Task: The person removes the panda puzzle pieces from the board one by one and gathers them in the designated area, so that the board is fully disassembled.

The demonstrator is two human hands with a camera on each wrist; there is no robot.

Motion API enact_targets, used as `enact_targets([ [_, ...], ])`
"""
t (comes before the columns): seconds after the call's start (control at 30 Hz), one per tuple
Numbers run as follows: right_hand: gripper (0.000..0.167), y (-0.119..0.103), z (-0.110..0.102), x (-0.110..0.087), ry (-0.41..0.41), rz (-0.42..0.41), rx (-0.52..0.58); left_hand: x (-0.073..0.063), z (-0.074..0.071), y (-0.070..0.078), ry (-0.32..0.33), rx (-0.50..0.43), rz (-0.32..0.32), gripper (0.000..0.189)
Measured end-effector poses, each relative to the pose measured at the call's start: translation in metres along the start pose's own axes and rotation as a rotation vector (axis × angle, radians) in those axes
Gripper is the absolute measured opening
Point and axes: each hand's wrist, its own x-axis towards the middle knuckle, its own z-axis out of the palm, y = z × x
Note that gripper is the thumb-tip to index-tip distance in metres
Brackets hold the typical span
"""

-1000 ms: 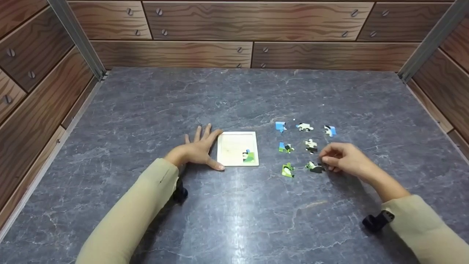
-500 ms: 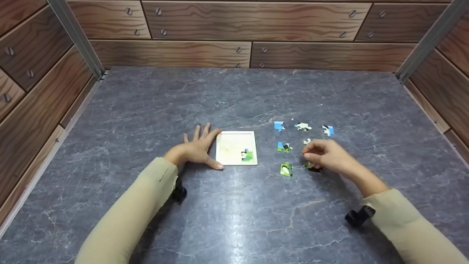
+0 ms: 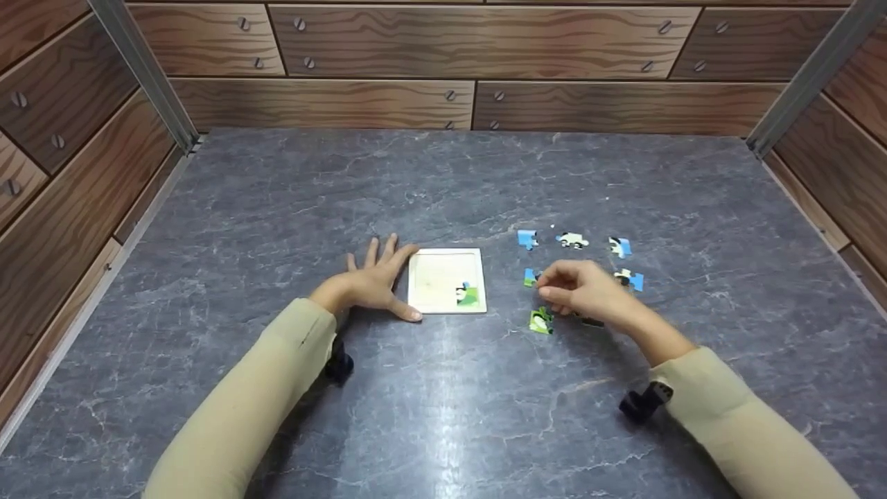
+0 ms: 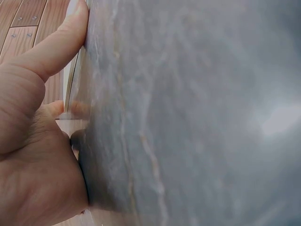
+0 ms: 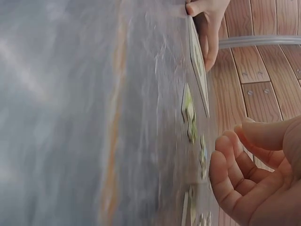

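My left hand [image 3: 371, 284] lies with spread fingers at the left side of a shallow wooden puzzle tray [image 3: 425, 284]. Its thumb and index finger touch the tray's near and far left corners. One panda puzzle piece [image 3: 468, 294] sits in the tray's lower right corner. Right of the tray, my right hand [image 3: 585, 291] hovers low with loosely bent fingers. Its fingertips overlap a blue and green piece [image 3: 529, 277], beside a green piece [image 3: 540, 321]. In the right wrist view, nothing shows between that hand's [image 5: 256, 174] thumb and fingers. The hand partly hides a dark piece [image 3: 592, 323].
Farther back lie a blue piece [image 3: 527, 238], a white and black piece [image 3: 572, 240] and a blue and white piece [image 3: 621, 247]. Another piece [image 3: 629, 279] lies right of my right hand. Wood-patterned walls [image 3: 388, 104] border the grey marbled table [image 3: 332, 173].
My right hand has moved left over the loose pieces, uncovering the piece at its right and covering those in the middle. My left hand and the tray have stayed put.
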Motion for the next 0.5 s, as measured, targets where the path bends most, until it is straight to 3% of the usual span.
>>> enact_targets([
  [0.23, 0.018, -0.010, 0.016, 0.012, -0.030, -0.032, 0.044, 0.001, 0.000, -0.001, 0.000, 0.004, -0.009, 0.119],
  [0.5, 0.016, -0.022, 0.033, 0.024, -0.046, -0.040, 0.018, 0.000, 0.000, 0.001, -0.005, 0.006, -0.011, 0.119],
])
